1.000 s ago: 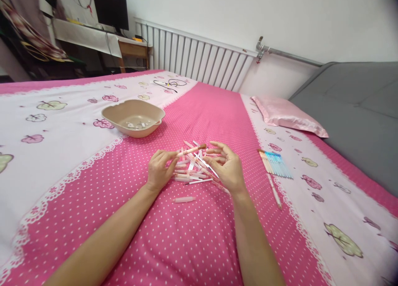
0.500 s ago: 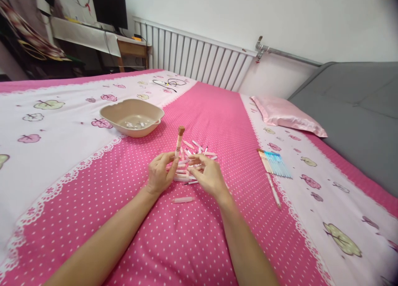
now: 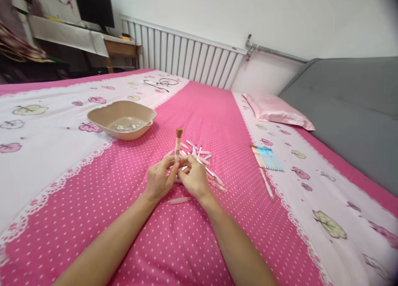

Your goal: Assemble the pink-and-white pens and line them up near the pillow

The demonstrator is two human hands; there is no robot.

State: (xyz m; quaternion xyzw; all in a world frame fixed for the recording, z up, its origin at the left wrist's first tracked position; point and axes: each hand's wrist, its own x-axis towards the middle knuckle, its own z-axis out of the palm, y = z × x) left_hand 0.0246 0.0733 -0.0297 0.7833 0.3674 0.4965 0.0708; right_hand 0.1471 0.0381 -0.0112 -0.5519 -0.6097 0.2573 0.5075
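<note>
The fingers of the left hand (image 3: 158, 180) pinch a brown-topped pen (image 3: 178, 145), held upright over a pink dotted bedspread (image 3: 186, 240). The fingertips of the right hand (image 3: 195, 180) are curled in at the pen's lower end; whether they grip it, I cannot tell. Beyond and beside the right hand lies a loose pile of pens (image 3: 204, 160), pink and white. A single pink pen (image 3: 178, 200) lies nearer the viewer. Farther off, left, sits a beige bowl (image 3: 107, 127); to the right, a row of peach and blue pens (image 3: 268, 158).

Pink pillow (image 3: 278, 111) near grey headboard (image 3: 348, 105)
</note>
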